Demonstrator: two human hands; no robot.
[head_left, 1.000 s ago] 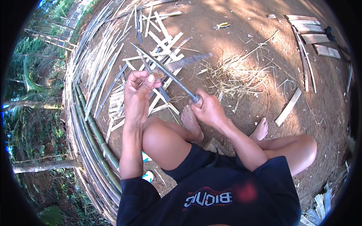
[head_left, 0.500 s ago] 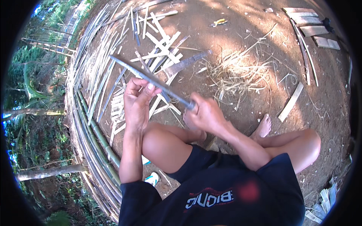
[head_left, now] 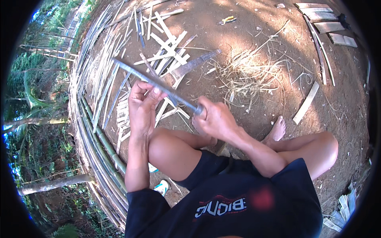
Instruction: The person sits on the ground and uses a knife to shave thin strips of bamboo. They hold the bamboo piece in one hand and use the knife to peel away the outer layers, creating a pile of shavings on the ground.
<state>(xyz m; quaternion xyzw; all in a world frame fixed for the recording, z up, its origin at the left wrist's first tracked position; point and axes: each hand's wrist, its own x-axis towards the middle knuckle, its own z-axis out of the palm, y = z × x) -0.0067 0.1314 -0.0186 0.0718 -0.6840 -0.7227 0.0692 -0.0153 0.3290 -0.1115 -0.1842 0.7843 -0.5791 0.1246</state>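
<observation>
A long, narrow grey knife (head_left: 129, 68) slants across the view in front of me, its tip toward the far left. My right hand (head_left: 216, 119) is wrapped round its handle end, by a grey metal collar. Partway along the blade, the thumb and fingers of my left hand (head_left: 146, 98) pinch it. Most of the handle is hidden in my right fist. Beyond the blade, a second broad-bladed tool like a machete (head_left: 196, 64) lies on the ground among pale split bamboo strips (head_left: 168, 44).
Curled shavings (head_left: 252, 75) are heaped ahead on the right. Yellow-handled pliers (head_left: 227, 20) lie farther off. Flat slats (head_left: 319, 16) rest at the far right, and one pale slat (head_left: 306, 103) is nearer. Long bamboo poles (head_left: 105, 148) run along the left.
The whole scene has shifted very slightly in the view. Both hands keep the same hold on the knife, with hardly any movement.
</observation>
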